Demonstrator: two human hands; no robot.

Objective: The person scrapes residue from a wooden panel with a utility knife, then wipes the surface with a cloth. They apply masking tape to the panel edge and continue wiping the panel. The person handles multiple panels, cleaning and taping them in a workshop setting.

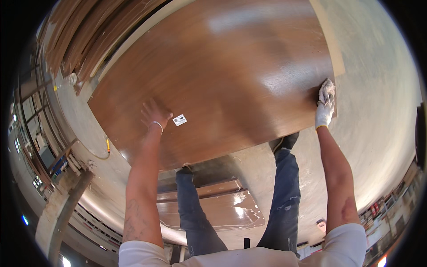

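Observation:
A large brown wooden panel (213, 75) with a glossy sheen lies in front of me. Bare and with fingers spread, my left hand (154, 113) rests on its near left part, a bracelet at the wrist. Just right of that hand a small white label (179, 119) lies on the wood. At the panel's right edge, my right hand (324, 112) wears a white knit glove and grips a bunched, pale rag (327, 90) against the surface. The glove and rag partly hide those fingers.
Long brown boards (84, 31) lie stacked at the far left. Another glossy brown panel (209, 212) is on the floor by my legs. A yellow-handled item (107, 145) with a cable is left of the large panel, near a metal beam (71, 204).

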